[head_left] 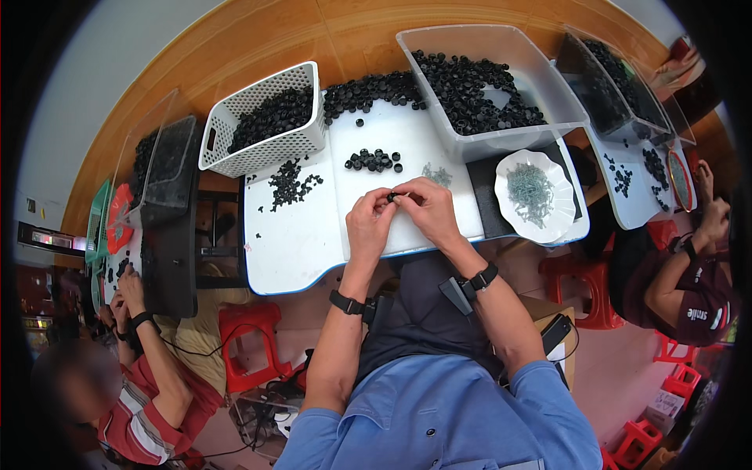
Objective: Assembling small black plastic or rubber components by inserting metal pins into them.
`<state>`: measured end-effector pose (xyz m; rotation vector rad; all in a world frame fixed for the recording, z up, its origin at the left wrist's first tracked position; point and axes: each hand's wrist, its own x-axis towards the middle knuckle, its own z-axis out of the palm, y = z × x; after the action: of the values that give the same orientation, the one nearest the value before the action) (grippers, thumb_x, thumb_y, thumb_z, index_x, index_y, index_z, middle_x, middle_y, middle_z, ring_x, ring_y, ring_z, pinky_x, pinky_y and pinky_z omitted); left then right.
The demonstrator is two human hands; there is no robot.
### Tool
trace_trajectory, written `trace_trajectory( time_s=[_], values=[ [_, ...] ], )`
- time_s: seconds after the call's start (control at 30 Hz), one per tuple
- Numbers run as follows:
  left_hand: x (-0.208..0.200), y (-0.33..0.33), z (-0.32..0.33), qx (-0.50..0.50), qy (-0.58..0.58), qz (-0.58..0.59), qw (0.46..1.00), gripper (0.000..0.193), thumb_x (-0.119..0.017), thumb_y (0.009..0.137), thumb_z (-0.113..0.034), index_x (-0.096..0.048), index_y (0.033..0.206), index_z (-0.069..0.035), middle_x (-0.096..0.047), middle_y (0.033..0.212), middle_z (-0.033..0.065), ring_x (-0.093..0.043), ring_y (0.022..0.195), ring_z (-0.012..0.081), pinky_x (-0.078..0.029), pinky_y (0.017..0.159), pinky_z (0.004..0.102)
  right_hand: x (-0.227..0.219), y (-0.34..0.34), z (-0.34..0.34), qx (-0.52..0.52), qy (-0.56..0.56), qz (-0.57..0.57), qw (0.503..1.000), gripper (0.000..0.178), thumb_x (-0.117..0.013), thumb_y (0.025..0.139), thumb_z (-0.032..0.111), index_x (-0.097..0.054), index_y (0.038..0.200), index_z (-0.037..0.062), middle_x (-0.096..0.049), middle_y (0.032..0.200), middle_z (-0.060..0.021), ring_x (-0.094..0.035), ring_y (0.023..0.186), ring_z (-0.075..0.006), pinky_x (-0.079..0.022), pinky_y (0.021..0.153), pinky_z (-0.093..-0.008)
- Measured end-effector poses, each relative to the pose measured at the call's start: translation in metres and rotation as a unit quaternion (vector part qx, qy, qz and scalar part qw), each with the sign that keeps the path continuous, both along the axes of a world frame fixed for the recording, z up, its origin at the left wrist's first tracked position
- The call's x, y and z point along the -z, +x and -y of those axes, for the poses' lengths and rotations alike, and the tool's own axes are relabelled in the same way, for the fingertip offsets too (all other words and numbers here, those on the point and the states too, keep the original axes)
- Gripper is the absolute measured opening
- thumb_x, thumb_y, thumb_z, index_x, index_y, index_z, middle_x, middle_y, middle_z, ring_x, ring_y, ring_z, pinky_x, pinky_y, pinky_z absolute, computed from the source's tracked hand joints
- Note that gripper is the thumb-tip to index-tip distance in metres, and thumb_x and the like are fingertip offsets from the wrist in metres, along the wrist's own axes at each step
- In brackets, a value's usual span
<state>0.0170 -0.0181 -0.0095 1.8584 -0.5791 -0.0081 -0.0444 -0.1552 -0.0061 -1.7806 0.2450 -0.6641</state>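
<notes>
Black piece (pixel 392 197) between your fingers (pixel 370 204): hard plastic by its look, too small to judge its finish
Caps (pixel 372 161) before you: smooth black plastic, glossy where they catch light
Your tabletop (pixel 301 243): smooth white surface, low sheen
Dark mat (pixel 484 196): matt
Basket (pixel 262 159): white perforated plastic, satin
Bin (pixel 501 146): translucent plastic, smooth, shiny
Scalloped dish (pixel 562 188): smooth, glossy white, plastic-looking
Tiny pieces (pixel 530 190) in that dish: pale and glinting; you cannot tell metal from plastic
Panel (pixel 360 35) facing you: grained wood look, lightly glossy
Your shirt (pixel 446 407): matt woven cloth, softly creased
Stool (pixel 251 341): smooth red plastic, shiny
</notes>
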Motion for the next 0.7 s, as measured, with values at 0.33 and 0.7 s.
trace_trajectory(
  time_s=[0.33,0.7],
  values=[
    [0.0007,0.0005,-0.0039,0.012,-0.005,-0.02,1.0,0.026,-0.08,0.087,-0.007,-0.074,0.112,0.0,-0.077,0.094,0.0142,-0.076,0.081,0.0205,-0.06,0.071,0.0315,0.0004,-0.0058,-0.0003,-0.005,0.009,-0.01,1.0,0.015,-0.073,0.088,-0.002,-0.078,0.101,-0.0007,-0.075,0.09,-0.0081,-0.068,0.076,-0.0113,-0.053,0.068,-0.0253],
    [-0.0006,0.0022,-0.0057,0.031,0.0,-0.039,0.999,0.027,-0.078,0.089,-0.005,-0.074,0.115,0.001,-0.079,0.094,0.0109,-0.075,0.085,0.0138,-0.059,0.076,0.0276,0.0034,-0.0045,-0.0002,-0.002,0.066,-0.02,0.998,0.012,-0.074,0.089,0.001,-0.079,0.1,-0.0013,-0.077,0.088,-0.0091,-0.068,0.073,-0.0113,-0.053,0.066,-0.0254]
  ],
)
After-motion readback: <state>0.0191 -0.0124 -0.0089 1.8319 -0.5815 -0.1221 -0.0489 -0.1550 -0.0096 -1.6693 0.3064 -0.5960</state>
